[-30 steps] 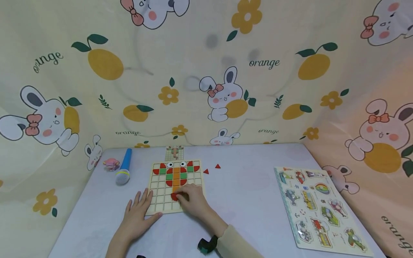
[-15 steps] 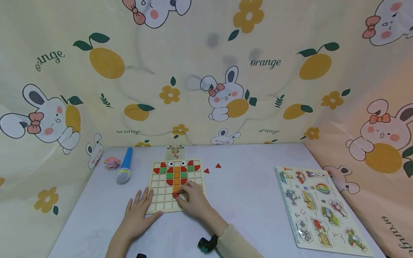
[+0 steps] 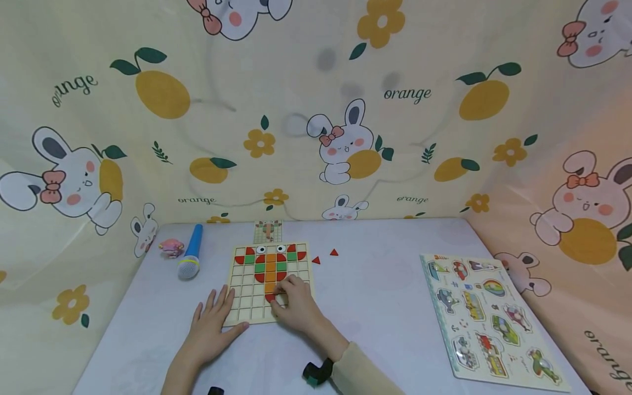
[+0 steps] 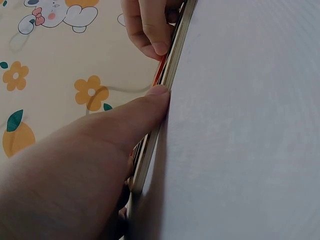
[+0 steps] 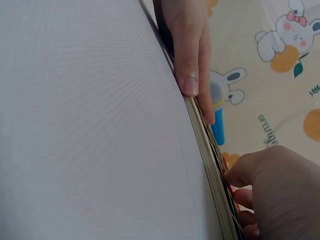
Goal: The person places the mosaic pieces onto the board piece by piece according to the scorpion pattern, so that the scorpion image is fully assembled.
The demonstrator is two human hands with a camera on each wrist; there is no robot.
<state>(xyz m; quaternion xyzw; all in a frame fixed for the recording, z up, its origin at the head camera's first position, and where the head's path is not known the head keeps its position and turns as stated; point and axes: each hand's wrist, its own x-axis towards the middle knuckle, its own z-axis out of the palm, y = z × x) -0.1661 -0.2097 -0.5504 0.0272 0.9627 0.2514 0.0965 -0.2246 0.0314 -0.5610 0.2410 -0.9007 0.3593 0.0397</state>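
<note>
On the table lies a pale wooden grid board [image 3: 244, 304] with red, green and orange tiles and two eye tiles forming a figure. My left hand [image 3: 209, 332] rests with spread fingers at the board's left side; its thumb [image 4: 157, 92] touches the near edge in the left wrist view. My right hand [image 3: 300, 308] has curled fingers over the lower middle of the grid. Thumb and fingertips hold a red tile with a rounded side [image 3: 269, 298], which sits below the orange column. In the right wrist view the thumb [image 5: 240, 172] meets red at the board's edge.
Two red triangle tiles [image 3: 334, 252] lie right of the board. Behind it is a small pattern card [image 3: 268, 231]. A blue toy microphone [image 3: 190, 258] and a pink toy [image 3: 171, 248] are at left, a picture puzzle board [image 3: 444, 329] at right. A printed curtain [image 3: 276, 71] hangs behind.
The red tile has gone from tilted in my right hand's fingers to lying flat in the square under the orange column. My left hand stays in place.
</note>
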